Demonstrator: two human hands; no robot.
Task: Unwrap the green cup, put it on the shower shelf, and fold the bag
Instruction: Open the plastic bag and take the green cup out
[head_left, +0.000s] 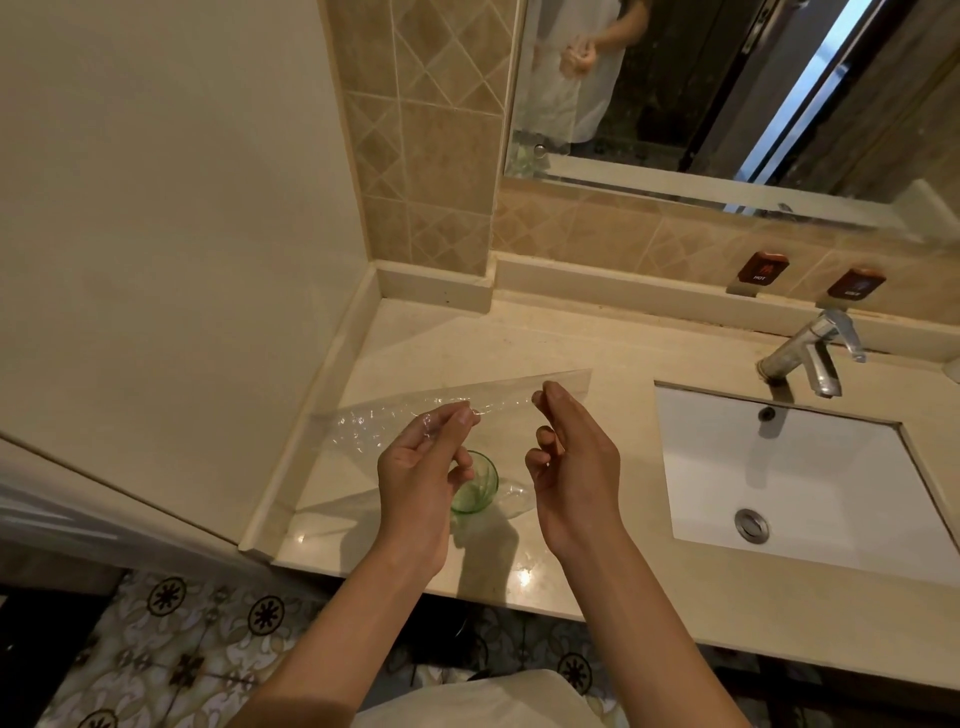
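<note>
Partly, left hand hides cup.

Clear bag was held up flat, crinkly, over tabletop. Green cup stood upright on tabletop below bag.

A crinkled, clear, glossy plastic bag, a translucent green cup, a polished beige stone counter and a shiny metal tap.

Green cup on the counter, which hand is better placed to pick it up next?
Left. The left hand hovers right beside the cup, its lower fingers nearly at the rim, though it pinches the bag. The right hand is farther off, also pinching the bag.
</note>
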